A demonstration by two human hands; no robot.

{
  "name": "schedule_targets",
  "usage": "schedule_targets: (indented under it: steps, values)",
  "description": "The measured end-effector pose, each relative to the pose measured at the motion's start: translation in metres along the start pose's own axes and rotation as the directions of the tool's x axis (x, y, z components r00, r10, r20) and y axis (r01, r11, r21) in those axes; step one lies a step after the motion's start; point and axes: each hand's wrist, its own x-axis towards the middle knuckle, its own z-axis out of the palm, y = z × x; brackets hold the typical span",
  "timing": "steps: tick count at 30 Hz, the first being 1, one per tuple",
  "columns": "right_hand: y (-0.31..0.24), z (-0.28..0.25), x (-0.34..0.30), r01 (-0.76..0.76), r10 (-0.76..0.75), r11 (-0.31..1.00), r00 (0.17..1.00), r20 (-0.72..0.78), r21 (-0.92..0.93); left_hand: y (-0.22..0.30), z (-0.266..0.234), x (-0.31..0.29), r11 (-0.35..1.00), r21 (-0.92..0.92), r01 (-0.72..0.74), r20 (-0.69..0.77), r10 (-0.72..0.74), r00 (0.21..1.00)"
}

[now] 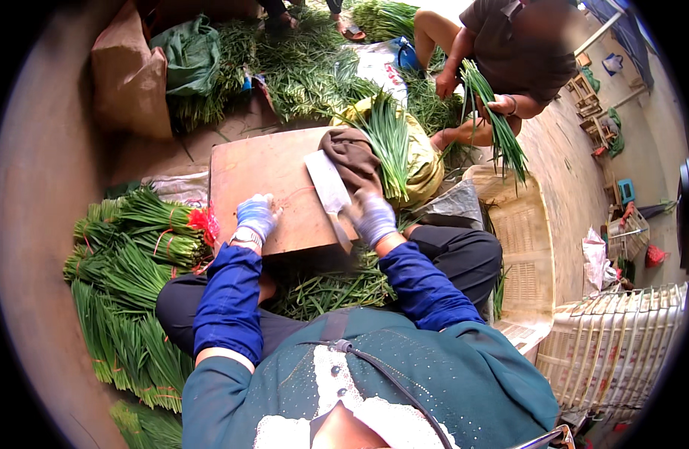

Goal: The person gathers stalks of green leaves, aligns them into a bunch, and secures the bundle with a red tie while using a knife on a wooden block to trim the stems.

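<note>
A wooden board (262, 176) stands in front of me. My left hand (257, 217), in a thin whitish-purple glove, is over its near left part, fingers loosely bent and apart, with nothing in them. A cleaver (328, 179) lies at the board's right side, blade away from me and handle toward me. My right hand (374, 217), gloved too, is beside the cleaver's handle; its fingers are smeared by motion. A brown cloth (352, 156) lies past the blade. Just right of it, a loose bunch of garlic chives (389, 146) rests on a yellow sack (423, 161).
Bundled chives (142, 262) are piled at my left, beside a red plastic strip (204, 223). Trimmings (325, 292) lie under the board. A plastic basket (528, 254) stands at my right. Across from me, a person (520, 52) holds chives near a loose green heap (299, 82).
</note>
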Motion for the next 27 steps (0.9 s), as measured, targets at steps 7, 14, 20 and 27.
schedule_targets:
  steps: [7, 14, 20, 27]
  values:
    - [0.081, -0.037, 0.086, -0.604, 0.624, 0.780, 0.770, 0.134, -0.164, 0.008, -0.026, -0.015, 1.000, -0.010, 0.001, -0.202, -0.003, 0.979]
    - [0.105, 0.015, 0.116, -0.690, 0.708, 0.706, 0.678, 0.199, -0.159, 0.045, -0.080, -0.050, 0.973, -0.189, -0.136, -0.421, 0.045, 0.906]
    - [0.195, 0.011, 0.140, -0.627, 0.581, 0.779, 0.709, 0.399, -0.019, 0.078, -0.065, -0.050, 0.715, -0.630, -0.304, -0.343, 0.095, 0.934]
    - [0.235, -0.037, 0.114, -0.685, 0.356, 0.293, 0.726, 0.589, 0.667, 0.122, -0.029, -0.039, 0.208, -0.978, -0.009, 0.044, 0.248, 0.968]
